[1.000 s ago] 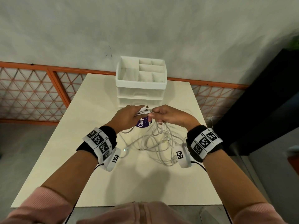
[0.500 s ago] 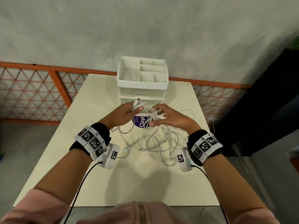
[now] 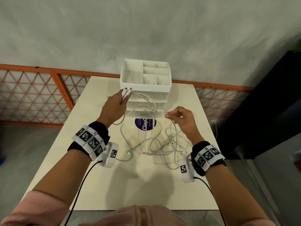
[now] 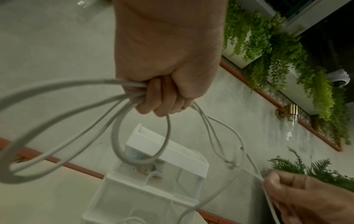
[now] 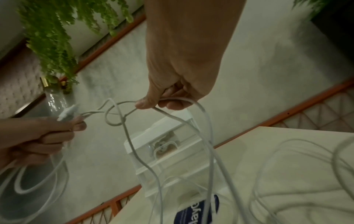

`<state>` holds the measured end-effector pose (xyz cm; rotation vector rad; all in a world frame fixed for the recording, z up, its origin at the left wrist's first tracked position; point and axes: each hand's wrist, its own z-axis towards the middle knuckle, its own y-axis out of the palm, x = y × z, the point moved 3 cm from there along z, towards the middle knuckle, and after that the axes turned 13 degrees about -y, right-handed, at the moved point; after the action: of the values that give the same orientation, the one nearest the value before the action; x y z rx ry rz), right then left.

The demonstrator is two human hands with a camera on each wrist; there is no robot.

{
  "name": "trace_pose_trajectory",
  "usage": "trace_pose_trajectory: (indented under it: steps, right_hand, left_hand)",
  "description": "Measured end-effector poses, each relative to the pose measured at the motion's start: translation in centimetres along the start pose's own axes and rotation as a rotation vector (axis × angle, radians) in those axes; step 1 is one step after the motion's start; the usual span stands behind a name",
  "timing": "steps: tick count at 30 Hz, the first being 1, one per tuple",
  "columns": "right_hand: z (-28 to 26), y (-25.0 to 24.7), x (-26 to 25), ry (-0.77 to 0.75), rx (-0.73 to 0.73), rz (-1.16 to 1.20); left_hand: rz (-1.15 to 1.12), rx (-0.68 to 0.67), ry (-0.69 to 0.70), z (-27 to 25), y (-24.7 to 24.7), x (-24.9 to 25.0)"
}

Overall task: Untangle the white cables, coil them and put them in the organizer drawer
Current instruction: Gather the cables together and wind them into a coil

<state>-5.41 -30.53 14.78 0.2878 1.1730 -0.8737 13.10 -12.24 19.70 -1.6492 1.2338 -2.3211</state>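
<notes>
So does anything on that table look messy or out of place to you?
Yes: the white cables lie in a loose tangle on the table, some strands crossing the purple sticker. Between the left hand and right hand, one strand looks knotted.

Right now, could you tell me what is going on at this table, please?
A person is untangling white cables. The left hand grips a bunch of strands with two plug ends sticking up, raised in front of the organizer. The right hand pinches one thin strand and draws it sideways. Most of the tangle lies on the table. Nothing looks coiled yet.
</notes>
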Motion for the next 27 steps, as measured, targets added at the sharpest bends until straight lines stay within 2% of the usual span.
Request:
trace_pose_trajectory:
  steps: [3, 5, 7, 11, 12, 14, 16, 18, 19, 21, 23, 27]
  right_hand:
    - [-1.0, 0.0, 1.3, 0.067, -0.004, 0.072]
    - [-1.4, 0.4, 1.7, 0.114, -0.077, 0.043]
    - [-1.7, 1.0, 1.9, 0.167, -0.183, -0.066]
    - [-1.1, 1.2, 0.9, 0.24, -0.449, -0.406]
    - [-0.6, 1.1, 0.1, 0.234, -0.467, -0.464]
    - [0.6, 1.1, -2.3, 0.131, -0.367, -0.443]
    - [1.9, 1.9, -4.8, -0.057, -0.289, -0.339]
    - [2.9, 3.3, -6.0, -0.146, -0.349, -0.279]
    - [3.2, 4.1, -6.1, -0.13, -0.402, -0.226]
    - [3.1, 5.2, -5.7, -0.024, -0.489, -0.059]
    - [2.6, 5.2, -4.8, 0.047, -0.51, 0.044]
    - [1.6, 3.5, -2.5, 0.139, -0.553, -0.01]
  left_hand:
    - [-0.023, 0.054, -0.035, 0.4, -0.2, -0.6]
    - [-0.001, 0.064, -0.019, 0.4, 0.0, -0.7]
    - [0.011, 0.065, 0.0, 0.2, 0.2, -0.5]
    - [0.061, -0.003, 0.122, -0.5, 0.5, 0.3]
    - [0.061, -0.023, 0.145, -0.6, 0.4, 0.4]
    - [0.061, -0.067, 0.182, -0.7, 0.2, 0.8]
    - [0.02, -0.137, 0.209, -1.2, 0.3, 2.0]
    - [-0.058, -0.19, 0.233, -1.9, 0.3, 3.5]
    - [-0.096, -0.193, 0.232, -2.0, 0.2, 4.2]
    - [-0.187, -0.137, 0.213, -1.9, -0.4, 4.6]
    - [-0.236, -0.019, 0.18, -1.4, -1.4, 4.4]
    - [-0.299, 0.233, 0.047, -0.7, -3.3, 2.2]
